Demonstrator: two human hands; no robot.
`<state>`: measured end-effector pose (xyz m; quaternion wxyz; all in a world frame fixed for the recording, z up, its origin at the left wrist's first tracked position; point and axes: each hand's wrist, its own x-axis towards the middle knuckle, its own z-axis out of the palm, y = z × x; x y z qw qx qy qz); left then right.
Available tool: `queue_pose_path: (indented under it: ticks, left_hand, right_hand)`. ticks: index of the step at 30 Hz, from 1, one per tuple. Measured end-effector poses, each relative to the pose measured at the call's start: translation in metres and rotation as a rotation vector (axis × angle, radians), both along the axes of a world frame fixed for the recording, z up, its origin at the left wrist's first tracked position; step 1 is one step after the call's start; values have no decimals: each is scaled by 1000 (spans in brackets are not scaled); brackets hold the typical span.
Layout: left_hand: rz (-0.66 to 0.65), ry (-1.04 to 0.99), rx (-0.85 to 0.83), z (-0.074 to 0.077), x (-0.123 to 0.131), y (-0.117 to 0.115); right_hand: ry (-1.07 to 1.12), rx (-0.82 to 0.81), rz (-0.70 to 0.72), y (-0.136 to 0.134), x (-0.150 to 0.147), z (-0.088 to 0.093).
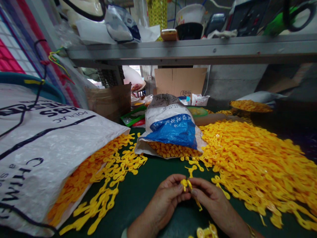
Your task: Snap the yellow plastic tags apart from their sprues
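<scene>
Upside down on the big white sack [44, 148] at the left, black print reads "ABS" and "POLYLAC", with "CHIM" lower down (the rest runs off the edge). The smaller sack [170, 129] in the middle carries white characters on a blue panel, too small to read, and the cardboard box [179, 81] behind it bears a small stamp that is just as unclear. Both sacks lie on their sides with mouths open, spilling yellow plastic pieces onto the green desk [148, 188]. A far larger pile [260, 158] of the same pieces covers the desk's right side, and a heaped tray [250, 105] sits beyond it. Near the bottom centre, the left hand [165, 198] and right hand [210, 198] meet fingertip to fingertip. Each grip is closed in a pinch on one yellow part [184, 182], which is held between thumbs and forefingers just above the desk, clear of the pile.
</scene>
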<state>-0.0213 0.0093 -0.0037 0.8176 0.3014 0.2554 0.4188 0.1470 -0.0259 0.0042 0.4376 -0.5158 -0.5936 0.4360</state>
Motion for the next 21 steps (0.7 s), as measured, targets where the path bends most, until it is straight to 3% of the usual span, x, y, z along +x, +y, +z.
queue_pose_path:
  ticks: [7, 14, 17, 21]
  left_hand:
    - [138, 134, 110, -8, 7, -3]
    - [234, 416, 439, -5, 7, -9]
    - [267, 556, 571, -3, 6, -12]
    - [308, 629, 588, -5, 6, -14]
  right_hand:
    - [-49, 27, -15, -4, -7, 8]
    - [-60, 53, -24, -8, -14, 8]
    - [-102, 129, -19, -10, -16, 4]
    - [-212, 257, 6, -13, -19, -11]
